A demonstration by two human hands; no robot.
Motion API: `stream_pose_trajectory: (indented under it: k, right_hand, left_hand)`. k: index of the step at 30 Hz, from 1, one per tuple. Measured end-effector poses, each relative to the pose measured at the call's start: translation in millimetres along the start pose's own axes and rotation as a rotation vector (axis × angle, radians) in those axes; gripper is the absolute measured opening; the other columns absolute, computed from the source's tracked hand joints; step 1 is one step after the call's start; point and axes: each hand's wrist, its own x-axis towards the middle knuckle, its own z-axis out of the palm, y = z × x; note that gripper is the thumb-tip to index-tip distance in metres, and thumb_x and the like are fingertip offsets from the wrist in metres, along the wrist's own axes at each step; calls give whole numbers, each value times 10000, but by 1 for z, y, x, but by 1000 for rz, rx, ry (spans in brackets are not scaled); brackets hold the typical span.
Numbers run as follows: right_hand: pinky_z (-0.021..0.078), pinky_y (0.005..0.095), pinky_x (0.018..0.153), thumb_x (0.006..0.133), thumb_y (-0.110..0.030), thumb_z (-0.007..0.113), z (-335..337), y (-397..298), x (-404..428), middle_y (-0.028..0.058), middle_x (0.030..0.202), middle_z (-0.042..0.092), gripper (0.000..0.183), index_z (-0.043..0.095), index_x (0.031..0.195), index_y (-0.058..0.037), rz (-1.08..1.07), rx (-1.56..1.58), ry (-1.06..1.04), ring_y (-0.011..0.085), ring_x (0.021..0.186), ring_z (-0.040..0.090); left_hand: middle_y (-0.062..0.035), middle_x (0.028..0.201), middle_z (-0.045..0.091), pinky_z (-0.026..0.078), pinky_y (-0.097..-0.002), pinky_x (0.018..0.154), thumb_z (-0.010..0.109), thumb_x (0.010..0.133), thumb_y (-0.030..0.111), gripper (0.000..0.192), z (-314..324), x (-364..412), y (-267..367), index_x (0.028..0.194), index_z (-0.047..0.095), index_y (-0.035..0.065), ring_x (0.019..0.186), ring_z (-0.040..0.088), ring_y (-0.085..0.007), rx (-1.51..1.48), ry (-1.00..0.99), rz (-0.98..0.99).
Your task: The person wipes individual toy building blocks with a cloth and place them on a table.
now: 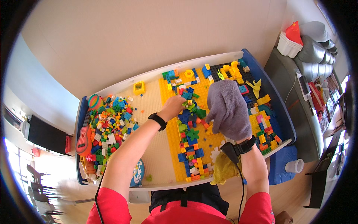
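My left hand (174, 106) reaches over the yellow baseplate (172, 140), its fingertips at a heap of toy building bricks (190, 95). Whether a brick is pinched between them is hidden. A grey plush cloth (228, 107) covers my right hand down to the wrist; the fingers do not show beneath it. This covered hand is over the right part of the yellow baseplate, beside an orange ball (198, 120) and a dark green brick (200, 113). Nearer me, a green flower piece (193, 134) sits on a long built row of bricks (191, 151).
Loose bricks (112, 126) pile up at the table's left, beside a red toy guitar (84, 140). An olive cloth (225, 168) hangs over the front rim (165, 187). Brick builds stand on a black baseplate (247, 75) at right. A cable (241, 182) runs from my right wrist.
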Motion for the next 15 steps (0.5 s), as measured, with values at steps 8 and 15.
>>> stream_pose_trajectory:
  k: [8, 15]
  right_hand:
    - [266, 304, 1107, 922, -152, 580, 49, 45, -14, 78, 1318, 457, 477, 391, 1347, -47, 41, 366, 67, 202, 1252, 411]
    - [359, 355, 1009, 767, -149, 700, 2, -31, 18, 129, 1216, 509, 610, 430, 1305, -51, 19, -348, -336, 266, 1161, 480]
  left_hand:
    - [-101, 965, 661, 524, -261, 751, 639, 887, 190, 373, -54, -23, 50, 1126, 575, -89, 841, 644, -127, -1147, -63, -373]
    - [-127, 963, 668, 529, -287, 768, 631, 886, 155, 322, -64, -44, 84, 1118, 590, -64, 856, 661, -196, -1125, 77, -336]
